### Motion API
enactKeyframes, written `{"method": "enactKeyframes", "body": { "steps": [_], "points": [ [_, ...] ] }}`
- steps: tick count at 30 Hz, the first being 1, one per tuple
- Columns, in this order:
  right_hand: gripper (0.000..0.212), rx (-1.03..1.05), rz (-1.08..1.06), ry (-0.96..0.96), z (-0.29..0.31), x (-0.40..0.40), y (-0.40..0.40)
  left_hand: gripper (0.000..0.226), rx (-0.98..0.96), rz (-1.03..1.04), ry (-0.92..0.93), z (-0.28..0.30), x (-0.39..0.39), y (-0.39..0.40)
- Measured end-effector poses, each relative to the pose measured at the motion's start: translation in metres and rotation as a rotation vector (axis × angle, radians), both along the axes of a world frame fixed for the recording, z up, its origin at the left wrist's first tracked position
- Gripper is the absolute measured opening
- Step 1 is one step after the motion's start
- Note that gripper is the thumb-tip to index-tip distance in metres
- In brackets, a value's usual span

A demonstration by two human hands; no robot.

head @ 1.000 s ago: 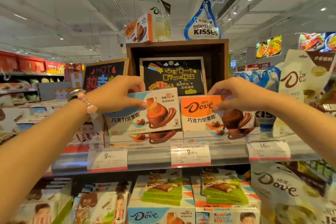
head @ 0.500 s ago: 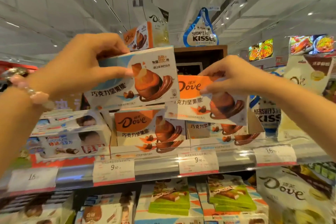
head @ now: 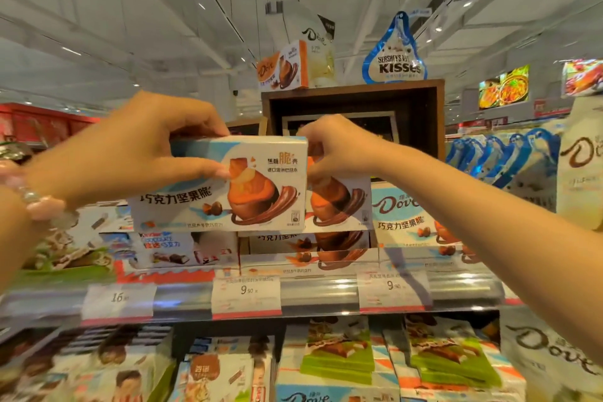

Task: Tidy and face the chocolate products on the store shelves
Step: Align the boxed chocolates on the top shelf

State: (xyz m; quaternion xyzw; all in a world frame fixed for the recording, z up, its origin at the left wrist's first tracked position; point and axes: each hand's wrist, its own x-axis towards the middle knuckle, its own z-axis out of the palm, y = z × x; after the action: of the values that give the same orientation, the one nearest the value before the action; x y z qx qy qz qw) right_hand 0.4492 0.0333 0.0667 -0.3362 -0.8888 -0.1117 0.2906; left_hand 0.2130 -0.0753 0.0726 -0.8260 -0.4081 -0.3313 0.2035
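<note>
My left hand (head: 143, 147) grips a blue-and-white Dove chocolate box (head: 248, 186) by its top left, held up in front of the shelf. My right hand (head: 336, 150) pinches an orange Dove box (head: 339, 202) just behind and to the right of it; most of that box is hidden by the blue one. More Dove boxes (head: 326, 248) lie stacked below on the upper shelf (head: 326, 294), and a blue Dove box (head: 404, 215) stands to the right.
Kinder boxes (head: 163, 248) sit left on the same shelf. Price tags (head: 246, 295) line the shelf edge. Green-packed chocolate (head: 339, 356) and Dove boxes fill the lower shelf. A wooden display box (head: 352, 98) with a Kisses sign (head: 394, 55) stands above. Blue Kisses bags (head: 502, 157) hang right.
Both hands lifted their boxes off the shelf stacks a second ago. Since then the two boxes have come together, the blue one now in front of the orange one.
</note>
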Motion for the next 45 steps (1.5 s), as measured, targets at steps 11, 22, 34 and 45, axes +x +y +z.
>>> {"method": "enactKeyframes", "body": {
  "steps": [11,22,34,45],
  "points": [
    [0.031,-0.008,0.005,0.034,-0.039,0.007,0.013,0.054,-0.076,-0.016,-0.018,-0.005,0.01,0.003],
    [0.024,-0.105,0.026,-0.043,-0.044,0.024,-0.001,0.053,-0.171,-0.039,-0.002,-0.013,0.027,0.024],
    [0.092,-0.318,-0.074,-0.15,0.016,0.055,-0.068,0.062,-0.181,-0.173,-0.005,-0.023,0.106,0.048],
    [0.053,-0.242,-0.256,-0.072,0.024,0.112,-0.077,0.052,-0.07,-0.282,-0.086,-0.013,0.122,0.073]
  ]
}}
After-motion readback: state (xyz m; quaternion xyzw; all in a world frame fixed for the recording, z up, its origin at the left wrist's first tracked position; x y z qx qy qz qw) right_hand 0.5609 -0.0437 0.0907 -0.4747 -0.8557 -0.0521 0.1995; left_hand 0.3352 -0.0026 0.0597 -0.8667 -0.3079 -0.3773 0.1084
